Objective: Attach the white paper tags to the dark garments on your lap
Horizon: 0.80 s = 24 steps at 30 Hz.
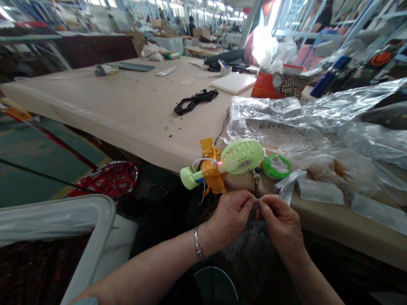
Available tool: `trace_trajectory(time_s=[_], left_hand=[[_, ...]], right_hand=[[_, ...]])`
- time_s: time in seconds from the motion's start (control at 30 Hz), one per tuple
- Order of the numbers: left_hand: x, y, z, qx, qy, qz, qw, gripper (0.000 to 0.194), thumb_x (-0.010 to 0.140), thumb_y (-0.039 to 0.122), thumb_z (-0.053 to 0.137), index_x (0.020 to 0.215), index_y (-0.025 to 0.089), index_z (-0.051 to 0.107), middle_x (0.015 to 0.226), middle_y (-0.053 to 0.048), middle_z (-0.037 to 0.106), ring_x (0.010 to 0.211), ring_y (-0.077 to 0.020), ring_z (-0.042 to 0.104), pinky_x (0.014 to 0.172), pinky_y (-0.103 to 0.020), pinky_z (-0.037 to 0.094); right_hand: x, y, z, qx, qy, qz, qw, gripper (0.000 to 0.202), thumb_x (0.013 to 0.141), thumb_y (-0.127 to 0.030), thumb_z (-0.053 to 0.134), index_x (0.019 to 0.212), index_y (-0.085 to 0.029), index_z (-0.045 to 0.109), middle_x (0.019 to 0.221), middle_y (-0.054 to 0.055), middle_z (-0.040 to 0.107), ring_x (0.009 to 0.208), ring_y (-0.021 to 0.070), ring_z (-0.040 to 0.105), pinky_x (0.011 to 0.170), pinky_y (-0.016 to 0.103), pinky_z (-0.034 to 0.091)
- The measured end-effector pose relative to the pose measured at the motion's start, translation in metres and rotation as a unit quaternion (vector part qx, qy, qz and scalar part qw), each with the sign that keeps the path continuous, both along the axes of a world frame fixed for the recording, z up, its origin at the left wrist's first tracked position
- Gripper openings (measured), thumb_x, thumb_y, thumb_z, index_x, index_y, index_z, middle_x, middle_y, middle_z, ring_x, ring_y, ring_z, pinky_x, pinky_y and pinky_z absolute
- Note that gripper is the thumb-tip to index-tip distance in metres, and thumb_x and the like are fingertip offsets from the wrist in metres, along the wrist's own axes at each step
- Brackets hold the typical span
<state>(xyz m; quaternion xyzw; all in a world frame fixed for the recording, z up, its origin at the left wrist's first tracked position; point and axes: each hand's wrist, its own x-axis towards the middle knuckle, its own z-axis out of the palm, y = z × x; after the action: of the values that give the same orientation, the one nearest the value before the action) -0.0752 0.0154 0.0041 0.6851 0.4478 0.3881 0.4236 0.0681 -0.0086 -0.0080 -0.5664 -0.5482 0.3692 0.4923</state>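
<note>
At the near edge of the table my left hand [227, 218], with a silver bangle on its wrist, is closed in a pinch. My right hand [282, 222] pinches too, its fingertips meeting those of the left. What lies between the fingers is too small and covered to make out. Dark, sheer-looking material [254, 243] is below the hands. Just beyond the fingertips stands a small metal fitting with a dark knob [257, 180]. A light green fan [243, 156] is taped to the table edge with orange tape [212, 171], close to my left hand.
Right of the fan sits a green-rimmed round dish [276, 166] with white stuff inside. Stacked printed labels [319, 192] and clear plastic bags [280, 127] cover the right side. Black cloth [195, 101] lies mid-table. A white bin [104, 216] stands at lower left.
</note>
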Motion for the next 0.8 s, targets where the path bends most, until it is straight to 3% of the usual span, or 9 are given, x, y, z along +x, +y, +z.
trace_trajectory(time_s=[0.37, 0.5, 0.6, 0.7, 0.8], left_hand=[[0.001, 0.004, 0.000, -0.014, -0.005, 0.001, 1.000, 0.028, 0.090, 0.023, 0.045, 0.067, 0.018, 0.060, 0.064, 0.002, 0.061, 0.061, -0.0100, 0.053, 0.060, -0.020, 0.038], [-0.004, -0.006, 0.000, -0.024, 0.004, -0.009, 1.000, 0.027, 0.092, 0.026, 0.045, 0.072, 0.018, 0.061, 0.066, 0.001, 0.061, 0.061, -0.0098, 0.054, 0.060, -0.020, 0.038], [-0.007, -0.015, -0.007, -0.036, 0.023, -0.001, 0.999, 0.026, 0.092, 0.026, 0.045, 0.074, 0.017, 0.062, 0.066, 0.001, 0.060, 0.062, -0.0101, 0.054, 0.059, -0.020, 0.038], [-0.009, -0.017, -0.021, -0.047, 0.052, 0.001, 0.998, 0.024, 0.091, 0.026, 0.047, 0.078, 0.018, 0.065, 0.071, -0.001, 0.064, 0.067, -0.0124, 0.057, 0.064, -0.022, 0.041], [-0.010, -0.014, -0.034, -0.041, 0.066, -0.003, 0.997, 0.019, 0.088, 0.026, 0.052, 0.097, 0.020, 0.068, 0.095, -0.004, 0.070, 0.088, -0.0177, 0.062, 0.080, -0.026, 0.044]], right_hand=[[0.001, 0.002, -0.007, -0.001, 0.008, -0.017, 1.000, 0.019, 0.084, -0.038, 0.062, 0.081, -0.020, 0.063, 0.063, -0.001, 0.061, 0.059, 0.0132, 0.057, 0.056, 0.024, 0.047], [0.002, -0.016, -0.004, -0.015, 0.010, 0.004, 1.000, 0.021, 0.084, -0.037, 0.062, 0.097, -0.021, 0.064, 0.068, -0.001, 0.067, 0.060, 0.0141, 0.063, 0.058, 0.024, 0.052], [0.012, -0.032, 0.001, 0.013, -0.065, 0.020, 0.998, 0.022, 0.087, -0.033, 0.059, 0.106, -0.023, 0.061, 0.066, -0.003, 0.067, 0.056, 0.0138, 0.065, 0.053, 0.022, 0.052], [0.033, -0.038, 0.007, 0.113, -0.223, 0.002, 0.968, 0.009, 0.087, -0.026, 0.059, 0.094, -0.025, 0.064, 0.071, -0.002, 0.067, 0.059, 0.0132, 0.064, 0.058, 0.023, 0.052], [0.056, -0.028, 0.011, 0.213, -0.389, -0.042, 0.895, 0.013, 0.085, -0.024, 0.061, 0.097, -0.024, 0.067, 0.087, 0.004, 0.069, 0.082, 0.0197, 0.064, 0.079, 0.032, 0.051]])
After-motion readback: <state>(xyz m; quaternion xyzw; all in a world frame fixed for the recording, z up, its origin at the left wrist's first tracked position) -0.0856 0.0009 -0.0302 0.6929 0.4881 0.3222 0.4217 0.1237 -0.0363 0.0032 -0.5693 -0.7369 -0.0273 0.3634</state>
